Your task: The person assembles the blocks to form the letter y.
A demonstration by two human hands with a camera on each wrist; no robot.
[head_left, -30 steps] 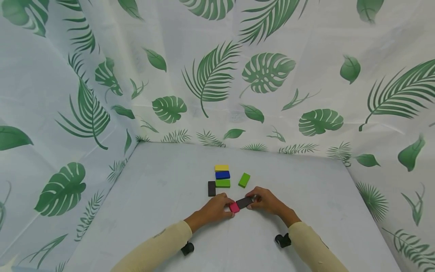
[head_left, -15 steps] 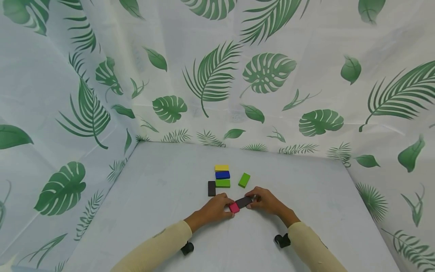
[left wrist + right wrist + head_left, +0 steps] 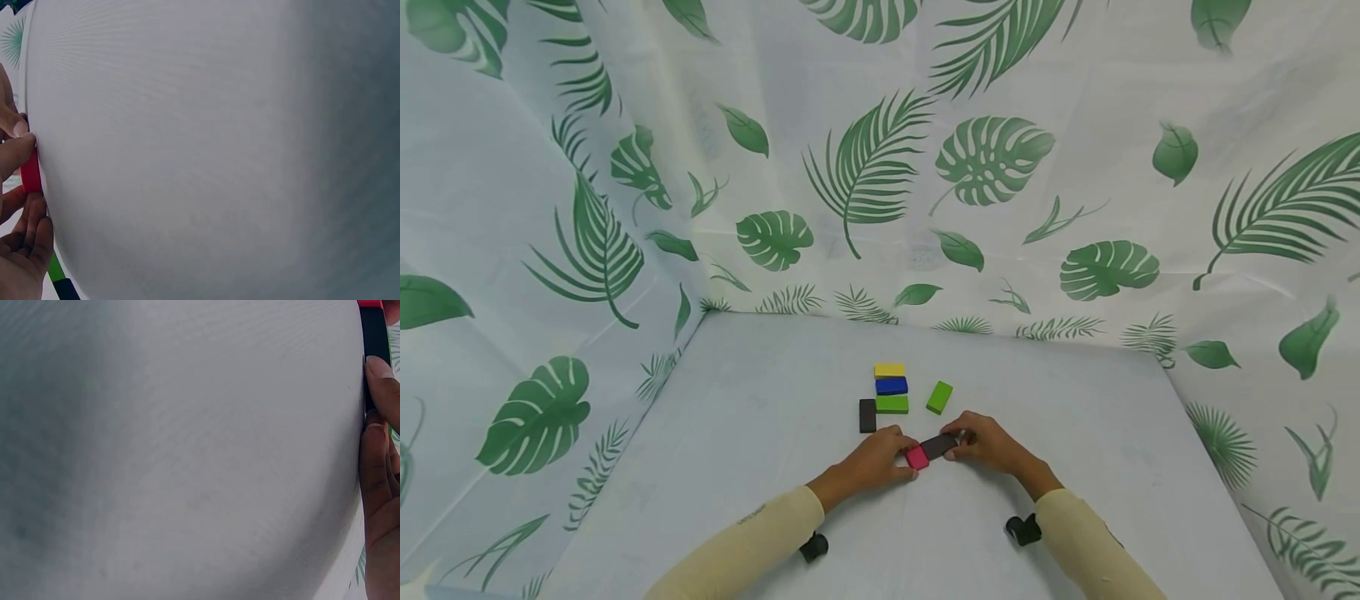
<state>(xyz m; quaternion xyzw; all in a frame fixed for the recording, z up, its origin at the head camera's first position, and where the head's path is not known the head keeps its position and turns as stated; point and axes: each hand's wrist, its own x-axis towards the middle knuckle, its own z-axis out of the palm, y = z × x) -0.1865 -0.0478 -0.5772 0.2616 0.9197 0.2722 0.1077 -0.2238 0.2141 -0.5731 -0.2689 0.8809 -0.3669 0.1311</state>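
Red block (image 3: 917, 457) and dark block (image 3: 938, 447) sit end to end between the two hands, low over or on the desk (image 3: 760, 392), roughly midway across it; whether they rest on its surface I cannot tell. The left hand (image 3: 871, 463) pinches the red block between thumb and fingers. The right hand (image 3: 988, 443) pinches the dark block near its far right end (a small greyish gleam shows by those fingertips, too small to name). In the head view, the dark block's long axis slants from lower left, where it meets the red block, to upper right, towards the right hand. Much of the red block is covered, so its own long axis is hard to tell.

Beyond the hands, a green block (image 3: 892, 405), a blue block (image 3: 891, 386) and a yellow block (image 3: 889, 370) lie in a near-to-far row, long axes running left to right. At the green one's left end, a second dark block (image 3: 867, 416) points away from the person. Further right, a second green block (image 3: 939, 397) lies apart, its far end leaning right. Leaf-printed sheeting (image 3: 880, 275) stands behind.
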